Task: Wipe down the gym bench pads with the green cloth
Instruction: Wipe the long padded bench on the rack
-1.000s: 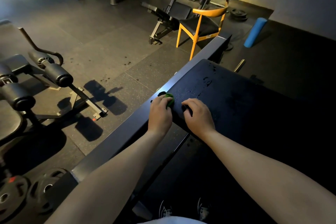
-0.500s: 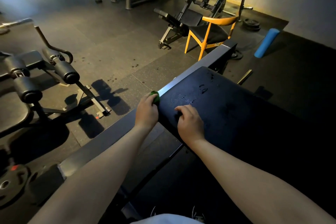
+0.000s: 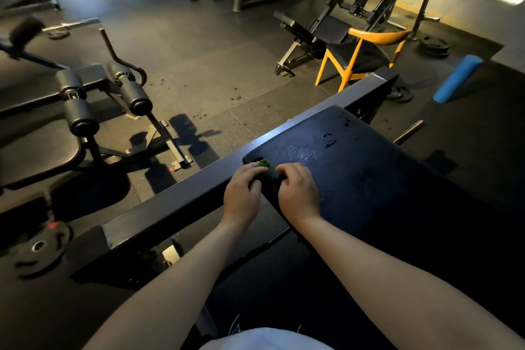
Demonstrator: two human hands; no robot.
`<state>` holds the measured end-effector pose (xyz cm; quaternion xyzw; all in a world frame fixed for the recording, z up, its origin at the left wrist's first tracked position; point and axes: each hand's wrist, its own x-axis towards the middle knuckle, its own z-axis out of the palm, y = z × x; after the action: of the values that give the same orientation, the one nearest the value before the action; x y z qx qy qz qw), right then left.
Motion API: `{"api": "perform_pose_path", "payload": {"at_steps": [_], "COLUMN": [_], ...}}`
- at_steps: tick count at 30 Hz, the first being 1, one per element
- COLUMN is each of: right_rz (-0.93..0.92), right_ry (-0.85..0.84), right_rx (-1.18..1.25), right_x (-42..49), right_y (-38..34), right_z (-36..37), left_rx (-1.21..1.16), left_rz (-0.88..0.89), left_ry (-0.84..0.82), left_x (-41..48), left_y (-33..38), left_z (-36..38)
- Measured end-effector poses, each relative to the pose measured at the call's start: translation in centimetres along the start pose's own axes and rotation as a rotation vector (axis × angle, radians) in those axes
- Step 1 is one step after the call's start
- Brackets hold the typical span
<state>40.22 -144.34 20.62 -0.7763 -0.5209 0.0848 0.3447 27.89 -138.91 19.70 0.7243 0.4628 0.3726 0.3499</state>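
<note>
A wide black bench pad slopes away in front of me, with water droplets on its upper part. The green cloth is bunched small at the pad's near left corner; only a bit of it shows. My left hand grips the cloth with curled fingers. Just to its right, my right hand has its fingers curled down onto the pad's edge next to the cloth; whether it also holds the cloth is hidden.
A grey steel beam runs along the pad's left side. A roller-pad bench stands left, weight plates lie lower left. An orange chair, a blue foam roller and other machines stand beyond.
Both hands with the cloth have shifted slightly along the pad's near left corner, and the hands are now closer together. The camera view has moved a little.
</note>
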Motion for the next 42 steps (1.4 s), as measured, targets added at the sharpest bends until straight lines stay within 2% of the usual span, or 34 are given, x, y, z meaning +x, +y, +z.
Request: {"api": "perform_pose_path", "payload": {"at_steps": [3, 5, 7, 11, 17, 20, 24, 29, 33, 36, 39, 42], "right_rz": [-0.026, -0.024, -0.026, -0.049, -0.145, -0.129, -0.046, -0.052, -0.121, -0.108, -0.221, -0.392], "right_ry": [-0.005, -0.014, -0.016, -0.024, -0.072, -0.102, -0.168, -0.257, -0.224, -0.191, -0.372, -0.585], "right_rx": [-0.027, -0.03, -0.041, -0.06, -0.078, 0.065, 0.399, 0.469, 0.301, 0.189, 0.071, -0.199], "right_x": [0.0, -0.1, 0.1, 0.2, 0.1, 0.0, 0.7, 2.5, 4.9, 7.2, 9.1, 9.8], "right_y": [0.0, 0.0, 0.1, 0.2, 0.1, -0.6, -1.4, -1.8, -1.2, -0.4, -0.3, -0.4], "right_z": [0.1, 0.1, 0.2, 0.2, 0.5, 0.1, -0.4, -0.7, -1.3, -1.5, -0.3, 1.2], "left_rx": [-0.277, -0.332, -0.347, -0.414, -0.398, -0.51, -0.702, -0.717, -0.563, -0.414, -0.359, -0.285], "left_rz": [-0.422, -0.584, -0.645, -0.654, -0.512, -0.425, -0.473, -0.496, -0.483, -0.5, -0.519, -0.441], "left_ry": [0.166, 0.092, 0.03, 0.103, 0.062, 0.023, 0.062, 0.047, 0.056, 0.055, 0.004, -0.042], "left_x": [1.8, 2.2, 1.9, 0.5, -1.5, -1.0, 0.7, 1.0, 2.4, 3.4, 4.1, 4.4], "left_y": [-0.5, -1.1, -1.8, 0.2, 2.5, 4.6, 6.7, 7.2, 5.6, 3.8, 3.2, 2.7], "left_z": [0.1, 0.9, 2.2, 2.4, 0.2, -0.8, -0.7, 0.2, 0.4, 0.5, 0.6, 1.2]}}
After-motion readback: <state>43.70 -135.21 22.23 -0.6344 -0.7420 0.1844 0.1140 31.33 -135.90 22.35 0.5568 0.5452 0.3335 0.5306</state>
